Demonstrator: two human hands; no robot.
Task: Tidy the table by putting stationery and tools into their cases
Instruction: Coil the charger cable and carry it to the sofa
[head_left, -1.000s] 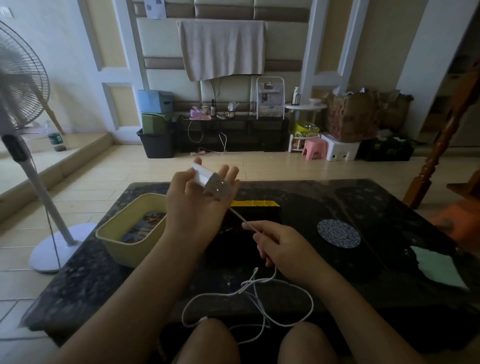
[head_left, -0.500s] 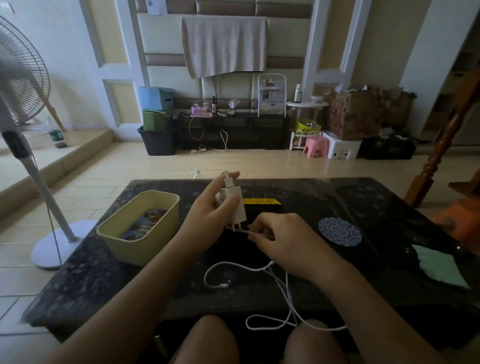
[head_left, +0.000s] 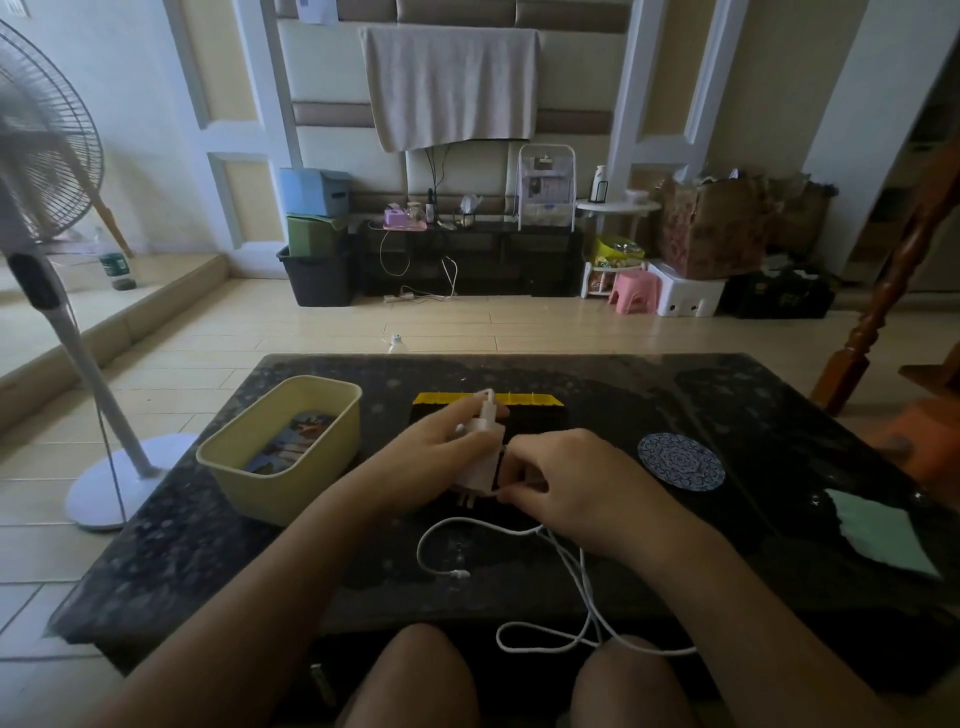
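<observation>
Since half a second ago both hands have dropped closer to the tabletop (head_left: 779, 415) and the white charger (head_left: 480, 457) has turned over, so its prongs now point down toward the near edge rather than up. The left hand (head_left: 441, 457) has its grip closed round the charger body, fingers curled over its far side. The right hand (head_left: 566, 488) sits just beside it, touching, with thumb and fingers pinched on the white cable (head_left: 519, 530) where it meets the charger's lower end. From that pinch the cable runs down, makes a loop on the tabletop with its free plug lying near the middle of the near edge, then hangs over that edge between the knees. Behind the hands lies a black case with a yellow strip (head_left: 488, 399) along its far side. The yellow tub (head_left: 283, 447) stands near the left edge, well clear of the hands. A patterned round coaster (head_left: 680, 461) lies right of the hands, and a pale green sheet (head_left: 878, 530) rests near the right edge; the dark surface between them is bare.
</observation>
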